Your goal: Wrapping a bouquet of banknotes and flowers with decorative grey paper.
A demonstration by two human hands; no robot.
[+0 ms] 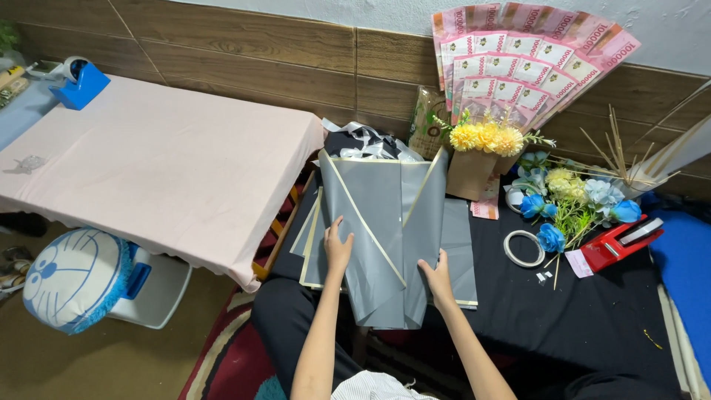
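The left hand (337, 247) lay flat with fingers spread on a folded sheet of grey wrapping paper with a pale gold edge (385, 222), which rested on a stack of similar grey sheets (459, 252) over a black cloth-covered table (592, 311). The right hand (437, 278) gripped the folded sheet's lower right edge, thumb on top and fingers curled beneath. The sheet stood partly raised, its upper corners pointing toward the brown wood-panelled wall (244, 44).

Just behind the sheets stood a bouquet of pink banknotes fanned above yellow artificial flowers in a brown paper wrap (511, 96). To its right lay blue and cream artificial flowers (578, 200), thin wooden skewers (629, 155), a roll of clear tape (524, 248) and a red stapler (618, 243).

To the left stood a low table under a pale pink cloth (148, 163), bearing a blue tape dispenser (80, 83). Below it sat a round blue and white cartoon-faced cushion (74, 278).
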